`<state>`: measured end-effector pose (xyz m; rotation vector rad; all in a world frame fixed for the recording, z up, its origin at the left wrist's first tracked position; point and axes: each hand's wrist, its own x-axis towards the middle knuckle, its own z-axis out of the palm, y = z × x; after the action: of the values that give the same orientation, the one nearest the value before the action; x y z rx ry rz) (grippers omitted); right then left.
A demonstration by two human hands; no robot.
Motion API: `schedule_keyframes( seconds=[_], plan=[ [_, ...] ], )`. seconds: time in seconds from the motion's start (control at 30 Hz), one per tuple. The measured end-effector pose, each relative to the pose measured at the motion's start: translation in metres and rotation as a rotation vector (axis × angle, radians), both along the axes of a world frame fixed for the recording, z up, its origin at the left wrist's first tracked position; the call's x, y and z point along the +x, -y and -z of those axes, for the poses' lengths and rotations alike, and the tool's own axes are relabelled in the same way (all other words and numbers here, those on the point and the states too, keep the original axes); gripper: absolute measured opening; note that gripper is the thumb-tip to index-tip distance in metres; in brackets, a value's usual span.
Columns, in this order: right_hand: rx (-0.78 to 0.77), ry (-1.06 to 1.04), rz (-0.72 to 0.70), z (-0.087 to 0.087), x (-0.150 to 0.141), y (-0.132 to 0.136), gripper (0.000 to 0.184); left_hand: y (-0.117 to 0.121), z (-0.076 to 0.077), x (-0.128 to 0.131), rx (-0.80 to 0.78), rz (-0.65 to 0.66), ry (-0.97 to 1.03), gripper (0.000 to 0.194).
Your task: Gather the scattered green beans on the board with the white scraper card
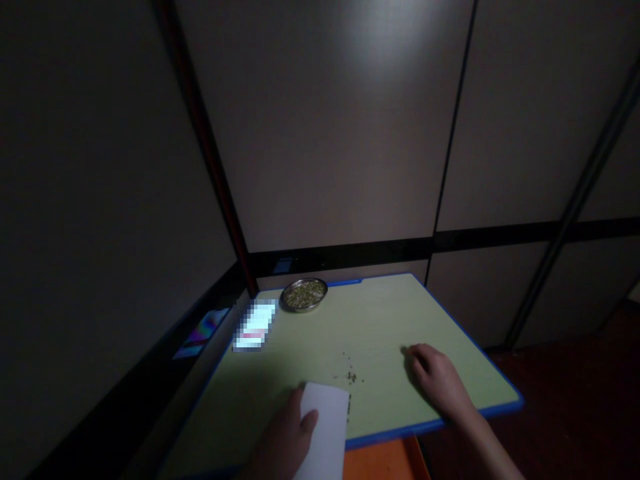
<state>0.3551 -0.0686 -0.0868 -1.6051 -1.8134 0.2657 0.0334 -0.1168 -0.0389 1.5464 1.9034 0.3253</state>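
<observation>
My left hand (287, 430) grips a white sheet of folded paper or card (326, 420) at the table's near edge, thumb on top. Just past the paper's right edge lies a small scatter of dark bits, like seeds or crumbs (352, 377). My right hand (434, 375) rests on the right part of the pale green tabletop (380, 327), fingers curled in and closed. Whatever its fingertips may hold is hidden. Farther back, a round metal dish (304, 295) contains many small greenish pieces, too small to name; neither hand touches it.
A lit phone-like screen (256, 325), blurred out, lies at the table's left edge. Blue trim (495, 370) borders the tabletop. Wall panels (340, 133) stand behind and to the left. Something orange (383, 460) shows below the near edge. The room is dim.
</observation>
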Motion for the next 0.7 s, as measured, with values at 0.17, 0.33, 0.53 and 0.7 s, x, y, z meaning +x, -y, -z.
schedule_keyframes(
  seconds=[0.17,0.33,0.53,0.7],
  plan=[
    [-0.021,-0.003,-0.001,-0.002,-0.002,0.001,0.025,-0.006,0.012,0.001,0.059,0.106,-0.056,0.050],
    [-0.019,-0.029,0.004,-0.003,-0.003,0.001,0.025,-0.010,0.014,-0.005,0.133,0.127,-0.089,0.051],
    [-0.020,-0.194,-0.020,-0.007,-0.002,0.003,0.030,-0.015,-0.011,-0.032,0.277,0.090,0.072,0.056],
    [-0.013,-0.413,-0.115,-0.049,-0.032,0.012,0.034,-0.021,-0.043,-0.028,0.331,0.355,0.182,0.037]
  ],
)
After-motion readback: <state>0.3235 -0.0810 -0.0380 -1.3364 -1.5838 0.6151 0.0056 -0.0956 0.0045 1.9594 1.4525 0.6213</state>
